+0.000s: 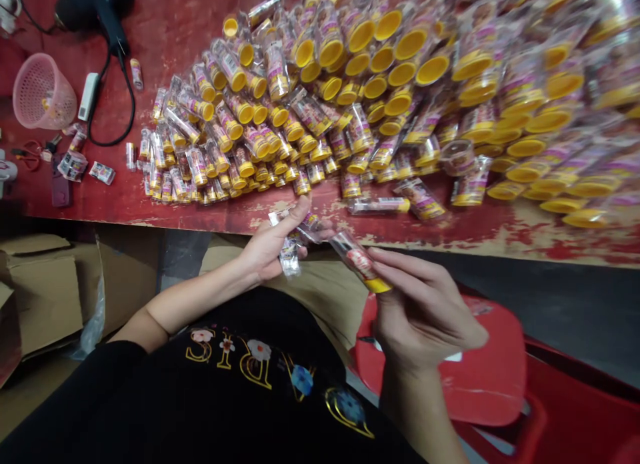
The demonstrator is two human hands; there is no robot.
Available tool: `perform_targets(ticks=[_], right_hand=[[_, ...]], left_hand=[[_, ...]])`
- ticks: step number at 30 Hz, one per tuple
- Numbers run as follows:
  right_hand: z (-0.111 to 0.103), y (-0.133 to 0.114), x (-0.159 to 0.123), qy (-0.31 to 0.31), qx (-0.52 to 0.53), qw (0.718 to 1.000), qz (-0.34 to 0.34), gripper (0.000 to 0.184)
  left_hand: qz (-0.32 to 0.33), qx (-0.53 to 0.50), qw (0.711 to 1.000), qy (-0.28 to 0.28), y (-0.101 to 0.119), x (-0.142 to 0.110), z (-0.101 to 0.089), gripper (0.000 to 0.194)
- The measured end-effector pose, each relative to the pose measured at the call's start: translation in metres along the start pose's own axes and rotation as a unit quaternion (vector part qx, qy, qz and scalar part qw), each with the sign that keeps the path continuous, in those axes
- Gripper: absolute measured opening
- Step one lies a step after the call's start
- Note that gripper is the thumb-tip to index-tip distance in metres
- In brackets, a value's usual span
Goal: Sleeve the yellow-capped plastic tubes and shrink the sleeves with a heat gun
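Note:
My right hand pinches a clear plastic tube by its yellow-capped end; red print shows through its side. The far end of the tube points at my left hand, close to its fingertips. Small clear printed wrappers are held in my left hand, with some sticking out below the thumb and another printed piece by the fingers. Beyond both hands, a big heap of similar yellow-capped tubes covers the table. One tube lies on its side near the table's front edge.
On the red table, a heat gun with a looped cord lies at the back left. A pink basket, scissors and small printed packets are at the left. Cardboard boxes and a red stool stand below.

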State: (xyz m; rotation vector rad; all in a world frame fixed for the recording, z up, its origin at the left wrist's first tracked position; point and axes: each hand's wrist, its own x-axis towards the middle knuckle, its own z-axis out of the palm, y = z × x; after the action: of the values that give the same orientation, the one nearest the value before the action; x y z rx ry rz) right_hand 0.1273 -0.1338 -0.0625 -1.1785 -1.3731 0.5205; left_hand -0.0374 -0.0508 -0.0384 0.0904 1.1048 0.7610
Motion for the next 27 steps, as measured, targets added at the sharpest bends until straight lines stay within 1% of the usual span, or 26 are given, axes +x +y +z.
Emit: perform_targets(ticks=[3,6,10,12,15,20,23,25,27], right_hand=[[-0.001,0.000,-0.001,-0.018,-0.001,1.000,-0.004,0.053],[-0.004,0.000,-0.002,-0.055,-0.016,0.998,-0.022,0.057],[-0.012,-0.001,-0.001,-0.113,-0.024,0.992,-0.050,0.065],[-0.016,-0.001,0.000,-0.135,-0.026,0.988,-0.066,0.066],[-0.019,-0.001,0.001,-0.152,-0.034,0.984,-0.080,0.064],[-0.022,0.000,0.002,-0.154,-0.043,0.984,-0.075,0.061],[-0.022,0.000,0.002,-0.149,-0.055,0.984,-0.075,0.063],[-0.020,0.001,0.001,-0.130,-0.056,0.988,-0.061,0.064],[-0.015,0.002,0.000,-0.117,-0.044,0.991,-0.040,0.066]], left_hand=[[0.006,0.011,1.000,-0.003,-0.002,0.000,0.001,0.035],[0.013,0.024,1.000,0.002,-0.004,0.001,0.000,0.036],[0.023,0.050,0.998,-0.009,-0.006,0.001,-0.002,0.043],[0.031,0.064,0.997,-0.011,-0.007,0.001,-0.003,0.044],[0.050,0.095,0.994,-0.011,-0.009,0.000,-0.002,0.047],[0.068,0.122,0.990,-0.029,-0.008,-0.002,-0.004,0.051],[0.052,0.115,0.991,-0.036,-0.004,-0.006,-0.005,0.047],[0.038,0.113,0.992,-0.046,-0.001,-0.010,-0.004,0.044],[0.030,0.115,0.991,-0.053,0.001,-0.014,-0.003,0.045]])
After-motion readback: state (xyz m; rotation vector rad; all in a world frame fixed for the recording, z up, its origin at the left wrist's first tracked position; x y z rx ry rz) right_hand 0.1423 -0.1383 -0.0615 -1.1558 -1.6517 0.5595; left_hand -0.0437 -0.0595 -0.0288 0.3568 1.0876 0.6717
